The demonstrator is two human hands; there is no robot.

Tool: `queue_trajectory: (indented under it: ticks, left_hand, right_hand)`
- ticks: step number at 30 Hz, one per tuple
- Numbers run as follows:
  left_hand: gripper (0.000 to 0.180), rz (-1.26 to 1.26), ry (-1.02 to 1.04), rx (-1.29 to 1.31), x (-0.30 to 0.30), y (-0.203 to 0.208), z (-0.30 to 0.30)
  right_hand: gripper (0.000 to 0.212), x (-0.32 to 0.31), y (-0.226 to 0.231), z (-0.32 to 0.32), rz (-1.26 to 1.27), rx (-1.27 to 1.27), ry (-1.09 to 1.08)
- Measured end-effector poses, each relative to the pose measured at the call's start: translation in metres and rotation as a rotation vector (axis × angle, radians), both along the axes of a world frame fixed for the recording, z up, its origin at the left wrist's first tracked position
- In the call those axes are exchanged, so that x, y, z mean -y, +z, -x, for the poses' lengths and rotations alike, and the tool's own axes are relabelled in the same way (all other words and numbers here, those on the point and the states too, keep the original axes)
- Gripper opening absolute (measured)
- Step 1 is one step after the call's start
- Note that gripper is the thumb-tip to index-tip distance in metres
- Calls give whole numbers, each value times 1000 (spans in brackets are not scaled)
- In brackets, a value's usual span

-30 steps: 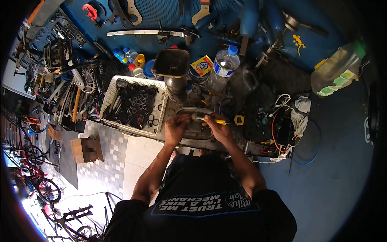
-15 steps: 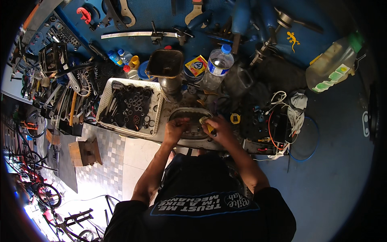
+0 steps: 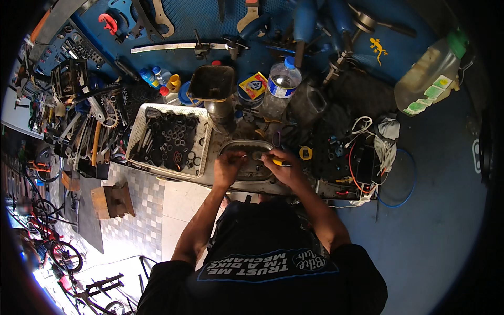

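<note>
Both hands are over an oval metal tray (image 3: 251, 179) with a dark inside, at the bench's front edge. My right hand (image 3: 284, 164) is closed round a yellow-handled brush (image 3: 281, 162), whose pale head points left over the tray. At the tray's left side, my left hand (image 3: 229, 167) has its fingers pinched together; whatever they hold is too small and dark to make out. The fingertips of the two hands are a short gap apart.
Left of the tray stands a white basket (image 3: 206, 144) of rings and small parts. Behind are a metal canister (image 3: 214, 89) and a clear bottle (image 3: 283, 86). A yellow round item (image 3: 305, 153) and tangled cables (image 3: 386, 152) lie to the right.
The brush in my right hand has turned, its handle now lying nearly level and pointing right. My left hand stays almost in place. The whole view has shifted slightly.
</note>
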State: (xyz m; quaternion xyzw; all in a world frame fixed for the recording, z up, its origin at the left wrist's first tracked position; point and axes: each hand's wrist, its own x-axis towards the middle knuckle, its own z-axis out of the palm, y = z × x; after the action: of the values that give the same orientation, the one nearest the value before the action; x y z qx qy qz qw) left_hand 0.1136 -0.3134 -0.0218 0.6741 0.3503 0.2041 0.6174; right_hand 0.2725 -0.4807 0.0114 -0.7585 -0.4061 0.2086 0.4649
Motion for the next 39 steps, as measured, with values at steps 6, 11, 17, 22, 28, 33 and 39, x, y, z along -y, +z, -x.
queue_trajectory:
  ticks: [6,11,17,22,28,33,39]
  left_hand:
    - [16,-140,52,-94,6,12,-3]
    - [15,-31,53,20,4,-2,-2]
    - [19,-46,64,9,12,7,-2]
    - [18,-141,-14,-95,17,24,-9]
    - [17,-522,-321,128,0,58,-12]
    - [27,-916,-528,128,15,128,-14]
    - [26,-715,-576,-352,16,84,-6]
  right_hand:
    - [26,-6,13,26,-94,-310,-76]
    - [31,-5,19,23,-95,-288,-122]
    - [31,3,4,22,-175,-222,-160]
    - [25,18,-23,22,-120,-320,-219]
    - [27,37,-2,15,60,-287,-253]
    - [26,56,-23,6,75,-35,-164]
    - [23,39,4,20,66,-55,-187]
